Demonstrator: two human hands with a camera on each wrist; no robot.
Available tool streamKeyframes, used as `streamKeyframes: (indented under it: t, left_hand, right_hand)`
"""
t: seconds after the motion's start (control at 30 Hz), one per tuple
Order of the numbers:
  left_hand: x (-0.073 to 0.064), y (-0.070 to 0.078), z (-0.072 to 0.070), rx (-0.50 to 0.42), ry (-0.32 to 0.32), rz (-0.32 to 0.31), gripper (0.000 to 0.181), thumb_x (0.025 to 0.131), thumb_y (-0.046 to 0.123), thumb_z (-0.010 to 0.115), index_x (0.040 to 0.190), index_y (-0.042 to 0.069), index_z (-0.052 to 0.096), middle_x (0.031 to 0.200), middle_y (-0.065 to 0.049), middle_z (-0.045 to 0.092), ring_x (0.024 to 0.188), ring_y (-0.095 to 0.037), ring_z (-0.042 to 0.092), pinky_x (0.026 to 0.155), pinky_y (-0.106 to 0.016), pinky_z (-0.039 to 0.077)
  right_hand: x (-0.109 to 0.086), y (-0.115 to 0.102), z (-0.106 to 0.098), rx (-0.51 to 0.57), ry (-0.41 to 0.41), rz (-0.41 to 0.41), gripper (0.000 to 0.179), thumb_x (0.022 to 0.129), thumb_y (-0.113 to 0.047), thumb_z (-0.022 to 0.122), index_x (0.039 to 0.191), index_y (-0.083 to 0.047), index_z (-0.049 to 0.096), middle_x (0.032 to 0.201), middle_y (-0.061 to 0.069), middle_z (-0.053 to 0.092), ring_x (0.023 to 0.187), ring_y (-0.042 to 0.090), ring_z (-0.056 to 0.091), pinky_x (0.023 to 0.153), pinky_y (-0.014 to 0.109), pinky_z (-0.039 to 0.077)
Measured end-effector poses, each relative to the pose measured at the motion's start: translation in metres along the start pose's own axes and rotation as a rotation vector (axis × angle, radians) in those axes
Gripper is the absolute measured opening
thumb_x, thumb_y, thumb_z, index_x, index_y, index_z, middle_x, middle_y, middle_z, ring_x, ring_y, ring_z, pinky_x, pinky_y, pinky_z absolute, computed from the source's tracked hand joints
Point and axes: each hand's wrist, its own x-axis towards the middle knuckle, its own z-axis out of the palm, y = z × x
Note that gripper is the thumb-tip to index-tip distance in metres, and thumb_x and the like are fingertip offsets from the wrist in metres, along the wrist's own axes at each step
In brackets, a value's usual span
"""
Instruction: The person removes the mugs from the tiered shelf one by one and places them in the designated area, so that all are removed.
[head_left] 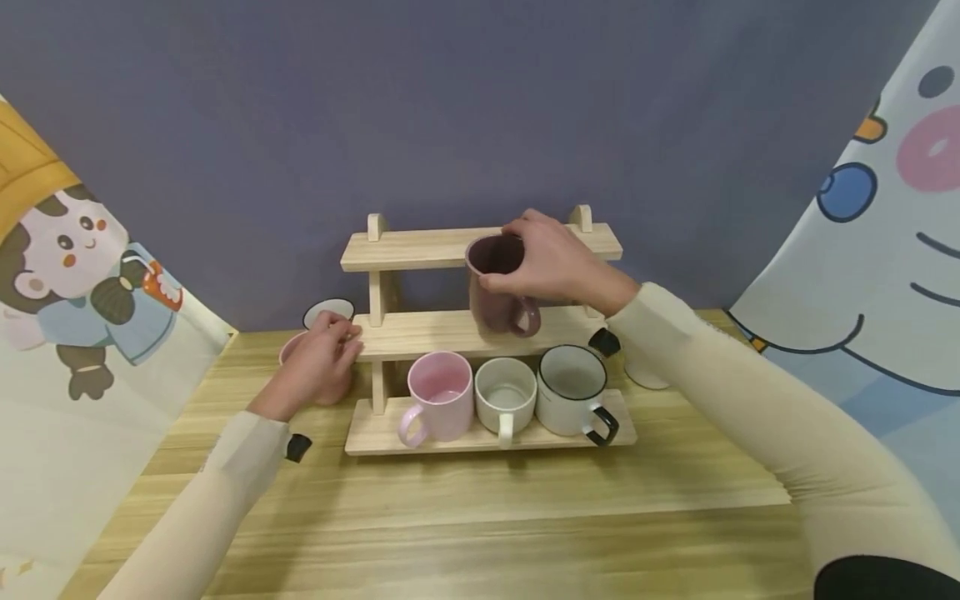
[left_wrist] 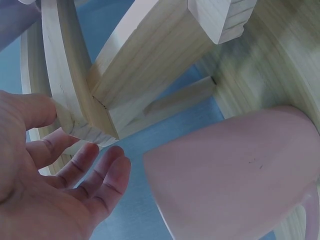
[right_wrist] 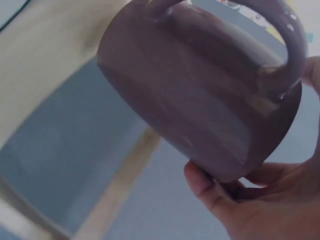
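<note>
My right hand point(head_left: 551, 258) grips a dark purple mug point(head_left: 491, 304) near its rim, thumb on one side and fingers on the other. The mug is tilted slightly, at the middle tier of a wooden three-tier shelf point(head_left: 420, 332), its handle to the lower right. Whether its base touches the board cannot be told. My left hand point(left_wrist: 55, 170) pinches the left end of the middle board between thumb and index finger; the other fingers are loosely bent. Below and beside that hand lies the side of a pink mug point(left_wrist: 240, 175), partly hidden in the head view.
On the bottom tier stand a light pink mug point(head_left: 442, 400), a cream mug point(head_left: 506, 396) and a white mug with black rim point(head_left: 572, 392). Behind my left hand is a white cup with dark rim point(head_left: 328, 312). A white object point(head_left: 647, 375) shows partly behind my right sleeve.
</note>
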Motion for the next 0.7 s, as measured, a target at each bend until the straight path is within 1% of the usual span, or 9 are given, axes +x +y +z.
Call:
streamKeyframes:
  t: [0.17, 0.37, 0.47, 0.57, 0.7]
  left_hand:
    - [-0.002, -0.002, 0.000, -0.002, 0.010, 0.024, 0.019, 0.093, 0.005, 0.056, 0.103, -0.011, 0.058, 0.108, -0.027, 0.044, 0.090, -0.037, 0.052, 0.080, -0.047, 0.046]
    - [-0.002, -0.005, 0.000, 0.005, 0.008, 0.028, 0.019, 0.093, 0.005, 0.056, 0.104, -0.011, 0.058, 0.108, -0.027, 0.044, 0.090, -0.037, 0.052, 0.079, -0.047, 0.047]
    - [-0.001, -0.004, 0.000, 0.004, 0.009, 0.026, 0.019, 0.094, 0.005, 0.056, 0.104, -0.011, 0.058, 0.108, -0.026, 0.044, 0.087, -0.036, 0.053, 0.078, -0.046, 0.047]
    - [0.001, -0.004, 0.000, 0.005, 0.014, 0.026, 0.019, 0.093, 0.006, 0.056, 0.104, -0.011, 0.058, 0.108, -0.026, 0.044, 0.087, -0.035, 0.053, 0.078, -0.045, 0.047]
    - [0.002, -0.003, -0.001, 0.000, 0.016, 0.031, 0.019, 0.093, 0.005, 0.056, 0.103, -0.011, 0.058, 0.108, -0.026, 0.044, 0.087, -0.035, 0.053, 0.077, -0.046, 0.047]
  right_hand:
    - [-0.014, 0.011, -0.016, 0.002, 0.010, -0.023, 0.078, 0.070, -0.057, 0.070, 0.126, -0.004, 0.056, 0.114, 0.008, 0.051, 0.097, 0.024, 0.052, 0.082, 0.041, 0.045]
    - [-0.036, 0.032, -0.033, -0.050, 0.013, -0.052, 0.073, 0.071, -0.056, 0.071, 0.124, -0.006, 0.058, 0.108, 0.007, 0.050, 0.094, 0.025, 0.051, 0.079, 0.043, 0.045]
    - [-0.051, 0.040, -0.046, -0.078, 0.009, -0.035, 0.073, 0.072, -0.055, 0.071, 0.125, -0.007, 0.058, 0.107, 0.007, 0.050, 0.092, 0.025, 0.052, 0.077, 0.043, 0.046]
    - [-0.068, 0.045, -0.062, -0.109, 0.024, -0.015, 0.072, 0.073, -0.053, 0.072, 0.126, -0.007, 0.057, 0.107, 0.008, 0.051, 0.091, 0.026, 0.052, 0.075, 0.044, 0.045]
    - [-0.091, 0.050, -0.079, -0.132, 0.033, 0.016, 0.073, 0.075, -0.050, 0.072, 0.130, -0.005, 0.055, 0.110, 0.008, 0.051, 0.092, 0.026, 0.052, 0.073, 0.045, 0.045]
